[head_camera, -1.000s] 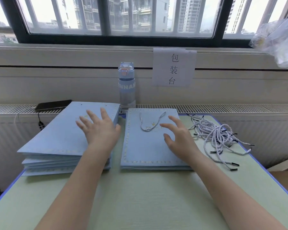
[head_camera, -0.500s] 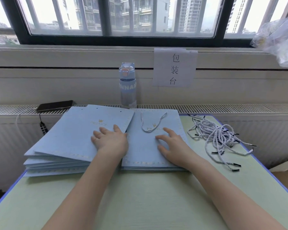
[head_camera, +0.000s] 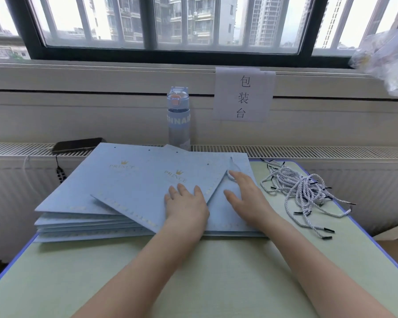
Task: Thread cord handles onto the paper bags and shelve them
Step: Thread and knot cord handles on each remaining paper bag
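The green worktop [head_camera: 216,271] lies bare from its near edge up to the bags. The stack of paper bags [head_camera: 78,198] fills the far left, reaching the left edge. The top bag [head_camera: 147,187] lies skewed, its corner over the handled bag [head_camera: 218,214]; half a second ago it sat further left. Loose cords [head_camera: 301,189] lie near the right edge. The left hand [head_camera: 186,207], moved right with the top bag, presses flat on it; the right hand [head_camera: 246,198] rests spread on the handled bag, a fingertip touching its cord handle [head_camera: 233,167]

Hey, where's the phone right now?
Head view, far left: the phone lies on the radiator ledge behind the bag stack, left of the bottle.
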`<state>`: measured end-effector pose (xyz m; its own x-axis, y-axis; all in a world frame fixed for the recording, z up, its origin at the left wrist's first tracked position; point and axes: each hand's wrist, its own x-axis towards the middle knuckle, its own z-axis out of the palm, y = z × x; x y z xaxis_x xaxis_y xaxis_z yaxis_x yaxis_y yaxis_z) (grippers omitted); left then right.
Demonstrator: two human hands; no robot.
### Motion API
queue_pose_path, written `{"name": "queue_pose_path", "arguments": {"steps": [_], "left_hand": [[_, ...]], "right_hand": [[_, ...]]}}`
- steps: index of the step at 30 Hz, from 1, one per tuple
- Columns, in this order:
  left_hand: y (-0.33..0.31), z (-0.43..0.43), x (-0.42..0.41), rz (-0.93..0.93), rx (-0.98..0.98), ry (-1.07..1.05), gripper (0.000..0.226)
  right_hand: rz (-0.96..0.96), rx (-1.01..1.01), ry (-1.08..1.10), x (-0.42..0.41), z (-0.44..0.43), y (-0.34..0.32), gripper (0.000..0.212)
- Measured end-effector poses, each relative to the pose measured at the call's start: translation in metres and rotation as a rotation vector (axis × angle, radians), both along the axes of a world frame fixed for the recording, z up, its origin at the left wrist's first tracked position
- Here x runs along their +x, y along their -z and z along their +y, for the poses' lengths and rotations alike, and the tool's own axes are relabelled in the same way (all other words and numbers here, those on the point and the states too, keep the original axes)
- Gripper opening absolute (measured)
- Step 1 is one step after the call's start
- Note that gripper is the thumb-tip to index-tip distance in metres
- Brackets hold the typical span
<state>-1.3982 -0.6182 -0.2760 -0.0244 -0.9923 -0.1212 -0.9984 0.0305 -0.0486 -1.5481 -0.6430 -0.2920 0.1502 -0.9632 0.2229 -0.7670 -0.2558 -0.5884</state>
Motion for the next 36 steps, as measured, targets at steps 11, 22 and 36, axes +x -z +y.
{"name": "queue_pose_path", "arguments": {"steps": [11,22,36], "left_hand": [[-0.005,0.037,-0.041,-0.044,-0.301,0.366,0.046],[-0.013,0.029,-0.023,-0.102,-0.531,0.643,0.029],[-0.01,0.008,-0.011,0.329,-1.121,0.607,0.031]], "right_hand": [[-0.207,0.09,0.252,-0.027,-0.013,-0.008,0.047],[-0.442,-0.007,0.439,-0.049,-0.016,-0.014,0.034],[-1.472,-0.21,0.33,-0.061,-0.01,-0.041,0.033]]}}
